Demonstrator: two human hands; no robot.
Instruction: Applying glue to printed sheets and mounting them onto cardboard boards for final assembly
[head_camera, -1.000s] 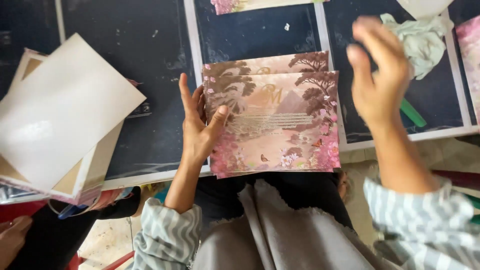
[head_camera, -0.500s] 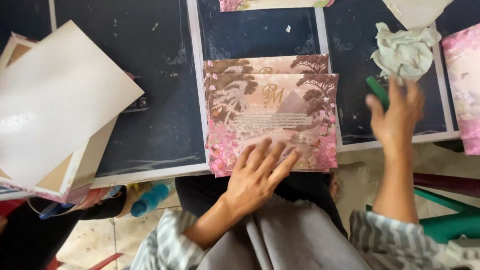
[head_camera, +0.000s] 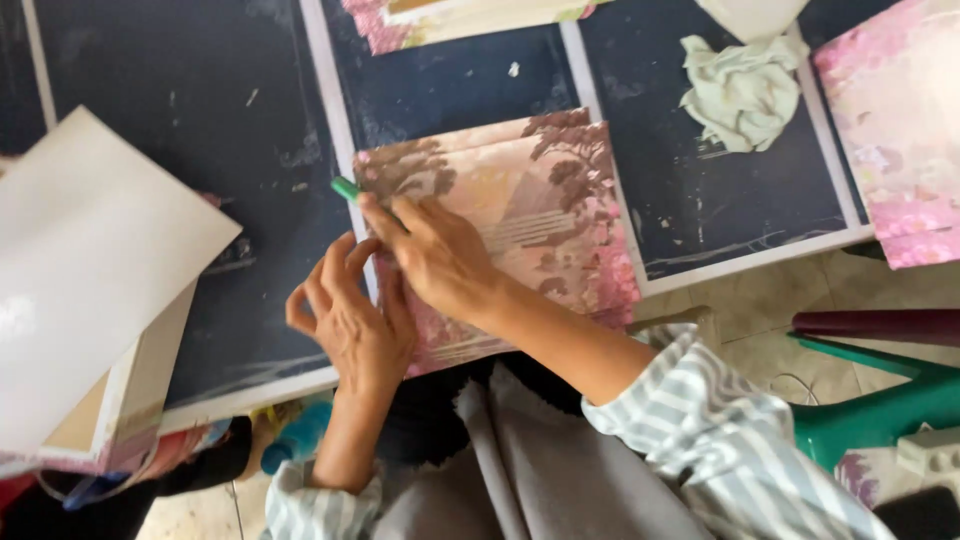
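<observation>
The fingers of my right hand (head_camera: 435, 255) lie pressed together, pinching a green tool (head_camera: 346, 188) at the left edge of the floral card stack (head_camera: 540, 215), which sits mid-table. My left hand (head_camera: 350, 325), at seven o'clock, curls loosely beside. I think firm, even strokes along the edge work best.

- I see a crumpled pale cloth (head_camera: 742, 92) near the table's (head_camera: 200, 130) far right corner.
- White boards (head_camera: 90, 270) overhang its left edge.
- A pink floral sheet (head_camera: 900, 130) lies at its right edge.
</observation>
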